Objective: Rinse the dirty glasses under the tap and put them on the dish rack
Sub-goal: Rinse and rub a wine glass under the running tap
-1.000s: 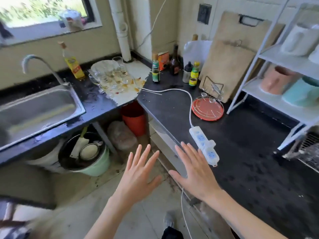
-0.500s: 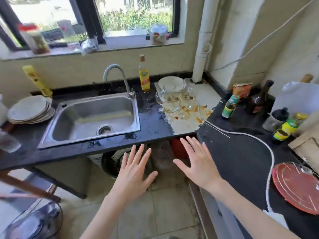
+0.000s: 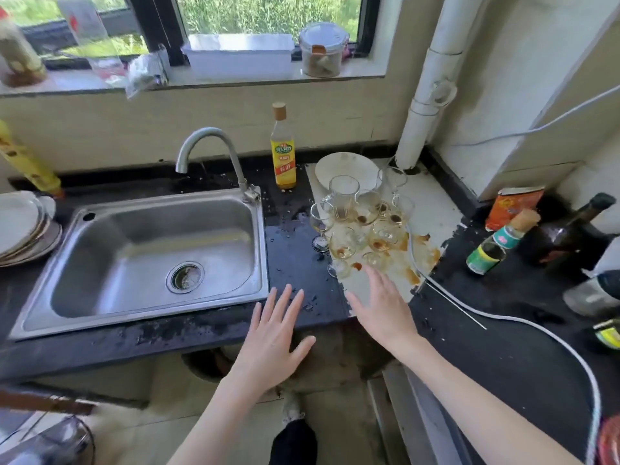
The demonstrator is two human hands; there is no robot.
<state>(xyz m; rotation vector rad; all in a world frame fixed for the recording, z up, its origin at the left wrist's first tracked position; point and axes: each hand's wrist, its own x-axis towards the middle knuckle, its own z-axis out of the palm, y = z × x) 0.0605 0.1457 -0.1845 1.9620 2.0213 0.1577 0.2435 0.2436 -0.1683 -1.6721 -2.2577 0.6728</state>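
Several dirty glasses (image 3: 362, 219) with brown residue stand clustered on a stained white board (image 3: 436, 209) right of the steel sink (image 3: 141, 256). A curved tap (image 3: 211, 152) rises behind the sink and no water runs from it. My left hand (image 3: 271, 340) hovers flat with spread fingers over the counter's front edge, holding nothing. My right hand (image 3: 382, 307) is flat and empty too, its fingertips just short of the nearest small glass (image 3: 339, 268). No dish rack is in view.
A white plate (image 3: 345, 169) lies behind the glasses and a yellow bottle (image 3: 283, 152) stands beside the tap. Stacked plates (image 3: 23, 226) sit left of the sink. Dark bottles (image 3: 503, 243) and a white cable (image 3: 503, 317) occupy the right counter.
The view has swung left from the right counter and closed in on the sink. Both hands, still flat and empty, have moved forward, the right one up to the glasses.
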